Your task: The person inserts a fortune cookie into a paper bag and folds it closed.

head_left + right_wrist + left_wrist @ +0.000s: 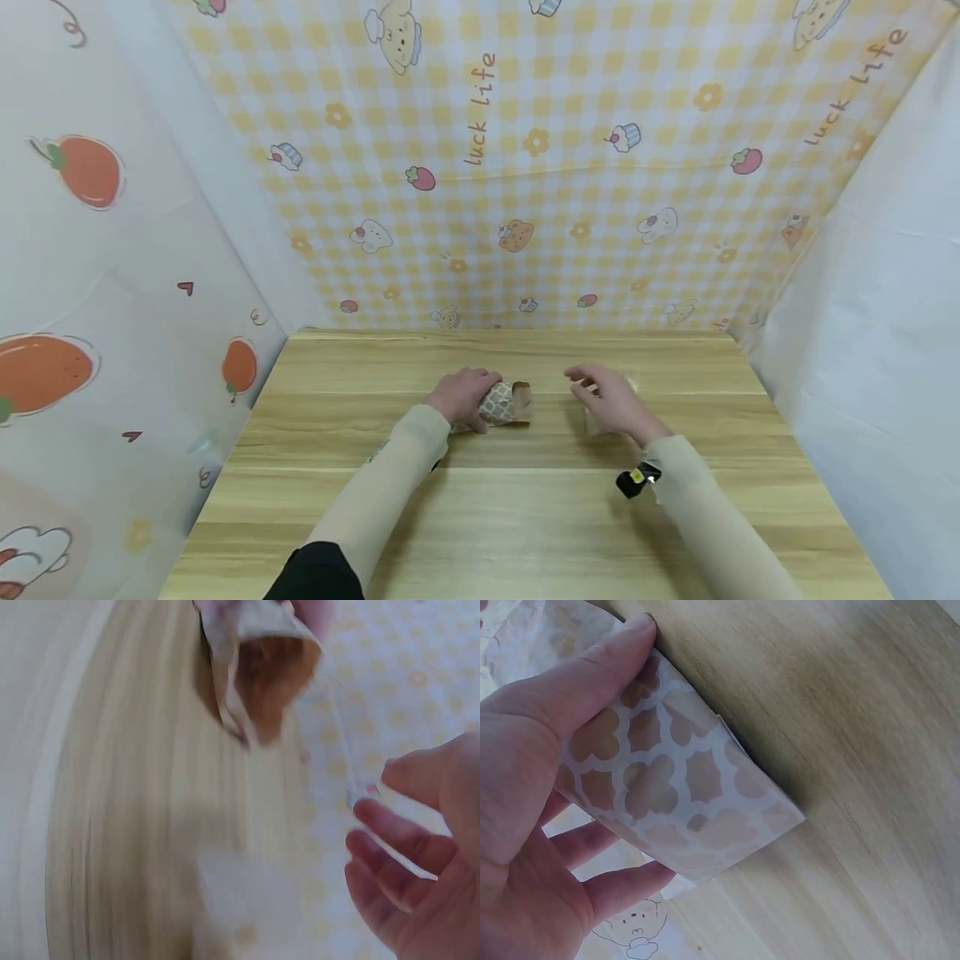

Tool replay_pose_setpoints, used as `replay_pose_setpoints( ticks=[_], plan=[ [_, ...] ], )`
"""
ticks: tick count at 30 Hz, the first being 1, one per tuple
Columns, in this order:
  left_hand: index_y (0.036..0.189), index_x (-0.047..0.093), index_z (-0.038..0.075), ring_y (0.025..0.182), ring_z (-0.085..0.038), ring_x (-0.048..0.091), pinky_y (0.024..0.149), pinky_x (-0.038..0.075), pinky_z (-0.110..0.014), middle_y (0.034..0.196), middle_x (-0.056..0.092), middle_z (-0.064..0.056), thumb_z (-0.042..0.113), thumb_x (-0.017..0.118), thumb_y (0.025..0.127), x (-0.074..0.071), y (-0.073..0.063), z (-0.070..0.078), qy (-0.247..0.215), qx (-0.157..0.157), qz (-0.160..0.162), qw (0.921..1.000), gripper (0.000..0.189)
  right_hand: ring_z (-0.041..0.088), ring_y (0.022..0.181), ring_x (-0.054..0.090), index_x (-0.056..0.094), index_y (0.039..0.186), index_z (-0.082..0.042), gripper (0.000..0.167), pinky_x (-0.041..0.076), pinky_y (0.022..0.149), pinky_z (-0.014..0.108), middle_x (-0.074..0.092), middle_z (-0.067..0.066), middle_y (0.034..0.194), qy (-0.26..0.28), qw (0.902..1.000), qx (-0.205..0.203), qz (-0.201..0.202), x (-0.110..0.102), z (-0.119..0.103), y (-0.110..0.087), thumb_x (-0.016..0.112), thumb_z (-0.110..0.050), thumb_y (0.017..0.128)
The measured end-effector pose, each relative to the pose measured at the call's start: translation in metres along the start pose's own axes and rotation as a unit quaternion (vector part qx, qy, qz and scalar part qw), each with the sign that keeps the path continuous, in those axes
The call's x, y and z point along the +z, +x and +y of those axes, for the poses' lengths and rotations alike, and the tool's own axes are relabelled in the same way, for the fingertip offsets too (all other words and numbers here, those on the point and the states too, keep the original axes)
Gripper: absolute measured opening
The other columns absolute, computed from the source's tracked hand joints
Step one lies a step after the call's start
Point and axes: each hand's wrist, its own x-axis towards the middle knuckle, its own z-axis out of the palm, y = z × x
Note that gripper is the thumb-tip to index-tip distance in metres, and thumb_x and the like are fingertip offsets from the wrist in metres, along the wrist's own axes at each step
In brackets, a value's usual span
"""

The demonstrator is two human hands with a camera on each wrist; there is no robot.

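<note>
My left hand [461, 398] grips a brown paper bag [498, 404] with a white lattice pattern, which lies on its side on the table. In the left wrist view the thumb crosses the patterned paper bag [671, 776], and other fingers show at its lower edge. The bag's brown mouth [274, 675] gapes toward the right; its contents cannot be made out. Apart from the bag, my right hand [611, 404] hovers with loosely bent fingers and nothing between them. Under it is a pale, see-through packet [595, 423], partly hidden by the hand and blurred in the right wrist view.
The wood-grain table [525, 525] extends around both hands. A yellow checked cloth wall [525, 200] rises at its back edge, with white printed sheeting [150, 275] on the left and a plain white sheet [862, 275] on the right.
</note>
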Motion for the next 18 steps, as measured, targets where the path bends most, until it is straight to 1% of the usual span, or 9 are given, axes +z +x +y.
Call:
replay_pose_setpoints(
  ticks=[2,5,8,12,14,18],
  plan=[
    [0.142,0.055,0.022,0.118,-0.027,0.062,0.095,0.057,-0.053,0.132,0.065,-0.003,0.032,0.100,0.071,-0.001,-0.001,0.000,0.000,0.001,0.001,1.0000,0.085,0.039,0.113,0.067,0.066,0.132,0.001,0.029,0.059,0.091,0.054,0.069,0.021,0.128,-0.033,0.9991,-0.015,0.020,-0.008,0.006,-0.008,0.063,-0.010,0.105],
    [0.142,0.055,0.022,0.117,-0.026,0.064,0.094,0.057,-0.053,0.130,0.065,-0.004,0.033,0.100,0.070,-0.002,-0.002,0.000,0.005,0.003,0.003,1.0000,0.085,0.044,0.112,0.066,0.068,0.128,0.005,0.029,0.057,0.091,0.058,0.069,0.023,0.126,-0.074,0.9965,-0.029,0.028,-0.015,0.012,-0.020,0.067,-0.007,0.102],
    [0.143,0.055,0.022,0.116,-0.026,0.064,0.094,0.058,-0.052,0.130,0.065,-0.004,0.033,0.100,0.071,-0.001,-0.002,-0.001,0.009,0.004,0.001,1.0000,0.087,0.046,0.114,0.063,0.066,0.130,0.007,0.035,0.054,0.095,0.062,0.068,0.025,0.125,-0.103,0.9944,-0.022,0.012,-0.018,0.019,-0.033,0.071,-0.004,0.097],
    [0.146,0.053,0.018,0.120,-0.026,0.064,0.098,0.057,-0.050,0.133,0.064,-0.004,0.034,0.099,0.071,-0.001,-0.002,-0.001,0.010,-0.001,-0.002,1.0000,0.089,0.049,0.121,0.059,0.060,0.138,0.009,0.053,0.049,0.103,0.065,0.064,0.028,0.132,-0.144,0.9894,-0.006,-0.017,-0.016,0.029,-0.046,0.077,-0.006,0.090],
    [0.144,0.053,0.016,0.121,-0.026,0.064,0.100,0.056,-0.049,0.134,0.064,-0.004,0.035,0.099,0.072,-0.001,-0.002,0.000,0.010,-0.003,-0.005,0.9999,0.088,0.050,0.123,0.059,0.059,0.140,0.008,0.059,0.048,0.105,0.066,0.062,0.028,0.136,-0.160,0.9867,-0.010,-0.029,-0.014,0.035,-0.050,0.080,-0.010,0.089],
    [0.136,0.055,0.015,0.121,-0.025,0.064,0.101,0.056,-0.047,0.130,0.065,-0.003,0.035,0.098,0.073,-0.001,-0.003,0.001,0.010,-0.004,-0.006,0.9999,0.079,0.051,0.123,0.059,0.060,0.140,0.006,0.061,0.050,0.104,0.065,0.059,0.030,0.138,-0.168,0.9845,-0.032,-0.039,-0.009,0.044,-0.054,0.085,-0.014,0.088]
  ],
)
